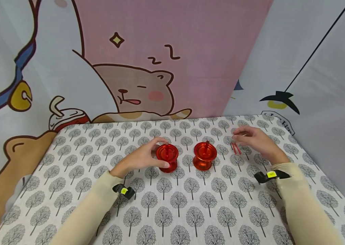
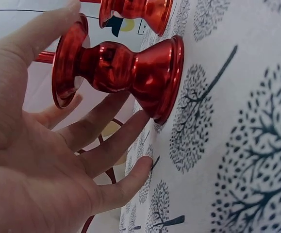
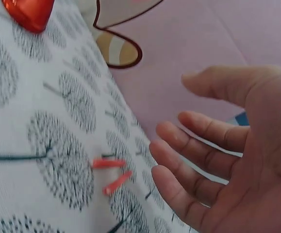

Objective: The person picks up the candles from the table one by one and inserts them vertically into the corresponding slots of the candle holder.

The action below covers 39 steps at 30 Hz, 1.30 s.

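Observation:
A shiny red metal candle holder (image 1: pixel 172 168), with a wide dish, waisted stem and flared foot, stands upright on the cloth. My left hand (image 1: pixel 143 156) is spread around it, thumb at its front and fingers behind. In the left wrist view, the thumb tip (image 2: pixel 73 7) is right at the dish rim, and the loosely bent fingers leave a gap to the palm. A second, matching candle holder (image 1: pixel 203 164) stands to the right. My right hand (image 1: pixel 256 142) hovers with relaxed fingers just beyond two thin red sticks (image 1: pixel 237 148) lying on the cloth, nothing in its grasp.
A white tablecloth (image 1: pixel 163 217) with grey tree prints covers the table. Behind it hangs a cartoon-printed curtain (image 1: pixel 196 68), meeting the table's back edge. More printed cloth rises at the left and right sides. Each dish has a short red upright piece in its middle.

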Available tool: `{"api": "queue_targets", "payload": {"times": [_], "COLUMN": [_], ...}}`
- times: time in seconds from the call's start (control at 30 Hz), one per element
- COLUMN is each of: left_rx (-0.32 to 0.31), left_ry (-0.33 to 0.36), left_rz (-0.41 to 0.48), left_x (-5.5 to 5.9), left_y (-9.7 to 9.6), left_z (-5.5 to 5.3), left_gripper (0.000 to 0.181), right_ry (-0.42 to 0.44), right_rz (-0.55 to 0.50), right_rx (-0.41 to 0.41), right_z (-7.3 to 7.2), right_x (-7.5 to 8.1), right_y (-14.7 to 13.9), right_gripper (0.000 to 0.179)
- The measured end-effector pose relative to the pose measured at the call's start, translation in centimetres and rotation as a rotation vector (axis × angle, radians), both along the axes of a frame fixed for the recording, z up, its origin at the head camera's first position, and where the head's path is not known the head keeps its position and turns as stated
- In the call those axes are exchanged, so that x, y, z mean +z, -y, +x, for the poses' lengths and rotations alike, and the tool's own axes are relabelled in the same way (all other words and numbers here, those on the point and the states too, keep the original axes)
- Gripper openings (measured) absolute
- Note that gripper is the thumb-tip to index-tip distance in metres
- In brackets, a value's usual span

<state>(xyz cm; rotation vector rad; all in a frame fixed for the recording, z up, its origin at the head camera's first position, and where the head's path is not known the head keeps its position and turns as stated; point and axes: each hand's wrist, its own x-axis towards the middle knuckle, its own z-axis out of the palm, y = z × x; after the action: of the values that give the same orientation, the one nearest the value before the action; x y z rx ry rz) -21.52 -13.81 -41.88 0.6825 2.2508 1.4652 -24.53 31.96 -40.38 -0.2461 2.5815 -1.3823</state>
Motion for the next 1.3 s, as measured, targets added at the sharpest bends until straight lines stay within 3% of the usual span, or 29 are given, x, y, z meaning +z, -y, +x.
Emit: {"api": "queue_targets", "payload": {"times": [0.23,0.43,0.53,0.63,0.73,0.83,1.03,1.2,1.3], "left_rx": [0.056,0.142,0.189,0.223,0.219,0.191,0.202,0.253,0.247], "left_ry": [-0.145,-0.279,-0.376,-0.522,-0.663,-0.731,-0.723,-0.616,-0.530], "left_rz": [0.065,0.130,0.152,0.192,0.248,0.269,0.207,0.145,0.095], "left_x": [1.2,2.8,3.6,4.3,4.9,5.1,4.9,4.0,3.6], "left_y": [-0.1,-0.7,-1.4,-2.4,-3.5,-4.6,-5.4,-4.6,-3.8], "left_z": [0.3,1.4,2.4,3.4,4.3,5.1,5.5,4.4,3.5], "left_gripper": [0.093,0.085,0.082,0.083,0.084,0.084,0.085,0.086,0.091], "right_ry": [0.016,0.033,0.035,0.026,0.016,0.012,-0.025,-0.055,-0.053], "right_rz": [0.009,0.068,0.109,0.132,0.141,0.141,0.212,0.300,0.328], "right_rx": [-0.020,-0.035,-0.043,-0.048,-0.046,-0.039,-0.047,-0.074,-0.087], "right_z": [-0.5,-0.7,-0.8,-0.8,-0.7,-0.7,-0.5,-0.6,-0.6], "right_x": [-1.1,-1.8,-2.1,-2.2,-2.2,-2.2,-2.1,-2.2,-2.3], "right_y": [-1.2,-1.5,-1.4,-1.3,-1.2,-1.2,-0.8,-0.9,-1.0], "right_gripper": [0.048,0.046,0.047,0.047,0.046,0.044,0.040,0.035,0.032]}}
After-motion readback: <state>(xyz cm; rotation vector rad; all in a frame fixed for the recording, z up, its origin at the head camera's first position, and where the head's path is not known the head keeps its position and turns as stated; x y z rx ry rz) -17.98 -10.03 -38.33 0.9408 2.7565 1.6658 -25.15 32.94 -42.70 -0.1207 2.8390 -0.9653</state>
